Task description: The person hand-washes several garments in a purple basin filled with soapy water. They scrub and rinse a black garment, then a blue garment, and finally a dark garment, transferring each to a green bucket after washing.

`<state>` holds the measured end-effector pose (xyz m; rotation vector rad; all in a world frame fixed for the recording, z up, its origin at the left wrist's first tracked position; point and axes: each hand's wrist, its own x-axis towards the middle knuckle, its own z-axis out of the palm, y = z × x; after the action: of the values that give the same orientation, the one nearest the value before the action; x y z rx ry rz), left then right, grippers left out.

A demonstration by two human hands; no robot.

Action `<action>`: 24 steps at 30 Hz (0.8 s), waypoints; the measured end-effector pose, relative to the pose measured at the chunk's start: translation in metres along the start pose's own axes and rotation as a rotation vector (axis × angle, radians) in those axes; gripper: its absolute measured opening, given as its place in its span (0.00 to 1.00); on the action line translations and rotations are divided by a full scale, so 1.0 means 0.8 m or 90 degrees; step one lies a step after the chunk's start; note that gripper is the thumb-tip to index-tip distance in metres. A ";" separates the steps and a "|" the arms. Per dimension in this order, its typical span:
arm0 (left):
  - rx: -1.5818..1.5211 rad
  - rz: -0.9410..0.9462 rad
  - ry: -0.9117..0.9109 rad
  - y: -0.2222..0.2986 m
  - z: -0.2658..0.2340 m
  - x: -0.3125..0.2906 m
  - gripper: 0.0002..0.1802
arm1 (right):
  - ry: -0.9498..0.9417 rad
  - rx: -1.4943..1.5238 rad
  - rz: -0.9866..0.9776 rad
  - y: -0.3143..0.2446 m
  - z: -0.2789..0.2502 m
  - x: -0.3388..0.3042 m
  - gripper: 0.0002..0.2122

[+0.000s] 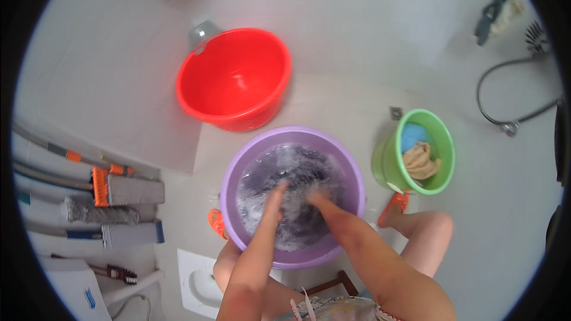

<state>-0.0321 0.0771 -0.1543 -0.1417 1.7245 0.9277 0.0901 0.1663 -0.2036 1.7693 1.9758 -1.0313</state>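
Observation:
A round purple basin stands on the floor between my knees, holding sudsy water with white foam. Under the suds lies a dark mass that looks like wet cloth; its shape cannot be made out. My left hand reaches into the middle of the basin, its fingertips lost in the foam. Beside it, to the right, my right hand is smeared by motion at the water's surface. Whether either hand grips the dark cloth is hidden.
A red basin stands beyond the purple one, a grey container behind it. On the right a green bucket holds tan cloth and blue cloth. Several mops line the left. A squat toilet lies near-left; a shower hose hangs right.

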 end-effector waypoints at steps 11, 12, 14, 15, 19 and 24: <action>-0.393 0.018 -0.453 0.005 -0.021 -0.010 0.37 | 0.104 0.286 -0.463 -0.065 -0.127 -0.266 0.17; -0.397 0.020 -0.457 0.001 -0.023 -0.014 0.37 | 0.084 0.271 -0.455 -0.073 -0.119 -0.283 0.16; -0.410 0.031 -0.470 -0.008 -0.033 -0.027 0.36 | 0.164 0.244 -0.518 -0.092 -0.099 -0.301 0.14; -0.418 0.037 -0.477 -0.011 -0.037 -0.033 0.36 | 0.221 0.226 -0.557 -0.102 -0.088 -0.304 0.13; -0.451 0.089 -0.504 -0.009 -0.045 -0.046 0.34 | 0.436 0.083 -0.580 -0.136 -0.060 -0.269 0.12; -0.496 0.208 -0.538 0.021 -0.016 -0.034 0.33 | 0.599 0.163 -0.542 -0.149 -0.060 -0.191 0.10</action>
<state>-0.0404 0.0710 -0.1213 0.0337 0.5586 1.5840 0.0186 0.0871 -0.0347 1.6986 3.5143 -0.6773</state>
